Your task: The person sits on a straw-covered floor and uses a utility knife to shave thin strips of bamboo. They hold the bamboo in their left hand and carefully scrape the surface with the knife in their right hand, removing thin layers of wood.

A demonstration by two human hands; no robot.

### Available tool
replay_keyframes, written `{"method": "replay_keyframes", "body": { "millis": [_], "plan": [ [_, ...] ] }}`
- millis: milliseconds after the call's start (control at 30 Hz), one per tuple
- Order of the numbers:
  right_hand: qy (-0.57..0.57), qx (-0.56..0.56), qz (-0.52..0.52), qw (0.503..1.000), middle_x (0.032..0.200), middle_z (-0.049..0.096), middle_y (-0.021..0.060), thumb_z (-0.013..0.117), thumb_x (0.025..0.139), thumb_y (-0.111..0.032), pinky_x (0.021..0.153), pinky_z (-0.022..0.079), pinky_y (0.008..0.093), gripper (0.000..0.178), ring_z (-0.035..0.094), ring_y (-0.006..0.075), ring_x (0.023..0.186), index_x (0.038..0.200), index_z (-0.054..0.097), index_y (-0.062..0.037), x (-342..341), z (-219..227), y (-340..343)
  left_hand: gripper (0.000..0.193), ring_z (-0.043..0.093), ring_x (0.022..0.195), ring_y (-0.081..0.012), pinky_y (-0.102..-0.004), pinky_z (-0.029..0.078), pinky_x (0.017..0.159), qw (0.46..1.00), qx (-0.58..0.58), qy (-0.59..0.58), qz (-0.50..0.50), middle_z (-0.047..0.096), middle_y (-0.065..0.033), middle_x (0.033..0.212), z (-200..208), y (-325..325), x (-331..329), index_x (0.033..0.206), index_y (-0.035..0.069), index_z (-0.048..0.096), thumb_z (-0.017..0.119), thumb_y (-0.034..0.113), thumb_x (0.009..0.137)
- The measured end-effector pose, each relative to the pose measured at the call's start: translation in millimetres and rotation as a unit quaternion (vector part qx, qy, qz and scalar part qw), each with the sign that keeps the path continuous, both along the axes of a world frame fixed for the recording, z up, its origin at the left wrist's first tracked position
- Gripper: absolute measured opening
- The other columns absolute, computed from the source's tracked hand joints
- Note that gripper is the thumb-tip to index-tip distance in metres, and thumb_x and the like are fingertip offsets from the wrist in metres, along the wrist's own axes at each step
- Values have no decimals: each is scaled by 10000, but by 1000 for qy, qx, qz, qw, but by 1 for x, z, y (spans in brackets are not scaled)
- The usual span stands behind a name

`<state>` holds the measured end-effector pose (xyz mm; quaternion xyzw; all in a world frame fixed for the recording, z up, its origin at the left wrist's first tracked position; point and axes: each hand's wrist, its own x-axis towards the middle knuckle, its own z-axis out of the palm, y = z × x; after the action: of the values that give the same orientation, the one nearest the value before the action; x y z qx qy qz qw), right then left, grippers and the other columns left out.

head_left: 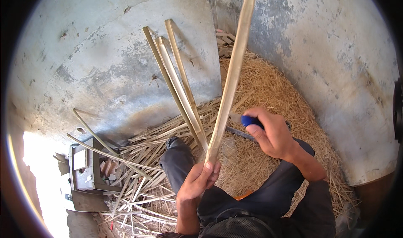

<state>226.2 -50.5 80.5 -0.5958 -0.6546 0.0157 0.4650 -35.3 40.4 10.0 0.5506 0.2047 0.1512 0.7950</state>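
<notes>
My left hand (200,178) is closed round the lower part of a long split bamboo strip (233,76). The strip slants up and away to the top edge of the view, its pale inner face showing. To its right, my right hand (270,131) grips a tool with a blue handle (251,121), which looks like a knife. A short, blurred blade (235,117) points left from the handle towards the strip. Whether the blade touches the strip I cannot tell. My fingers hide part of the handle.
Several bamboo lengths (178,76) lean on the left wall (105,49). A heap of fine shavings (273,87) fills the corner by the right wall (336,62). Split strips (142,187) litter the floor at left, beside an open box (86,171) with scraps in it. My legs flank the work.
</notes>
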Motion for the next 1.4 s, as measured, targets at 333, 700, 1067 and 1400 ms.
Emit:
{"method": "replay_keyframes", "body": {
  "millis": [333, 700, 1067, 1400],
  "plan": [
    [-124, 46, 40, 990, 822, 643, 72, 788, 957, -250, 571, 528, 363, 316, 669, 247, 648, 1177, 682, -50, -13, -41, 1, 369, 555, 668, -218, -392, 461, 653, 947, 271, 86, 152, 566, -95, 751, 8, -15, 32, 1117, -24, 598, 468, 316, 1176],
    [-151, 36, 22, 988, 820, 636, 56, 775, 966, -285, 572, 534, 373, 312, 676, 248, 643, 1164, 689, -59, -16, -41, 0, 240, 602, 693, -528, -538, 430, 589, 900, 372, 119, 191, 594, -265, 716, 16, -25, 52, 1079, -27, 529, 568, 205, 1125],
    [-168, 32, -1, 985, 797, 629, 44, 767, 968, -285, 555, 524, 360, 277, 669, 230, 623, 1136, 699, -75, -16, -39, 0, 246, 630, 676, -502, -518, 445, 583, 898, 376, 126, 189, 615, -251, 723, 17, -27, 53, 1145, -7, 556, 530, 237, 1147],
    [-180, 35, -30, 983, 767, 600, 43, 766, 963, -293, 545, 512, 367, 262, 659, 227, 613, 1112, 696, -89, -20, -42, 0, 192, 610, 648, -504, -534, 419, 566, 889, 389, 132, 202, 595, -263, 695, 11, -28, 56, 1105, -10, 552, 548, 181, 1131]
  ]
}}
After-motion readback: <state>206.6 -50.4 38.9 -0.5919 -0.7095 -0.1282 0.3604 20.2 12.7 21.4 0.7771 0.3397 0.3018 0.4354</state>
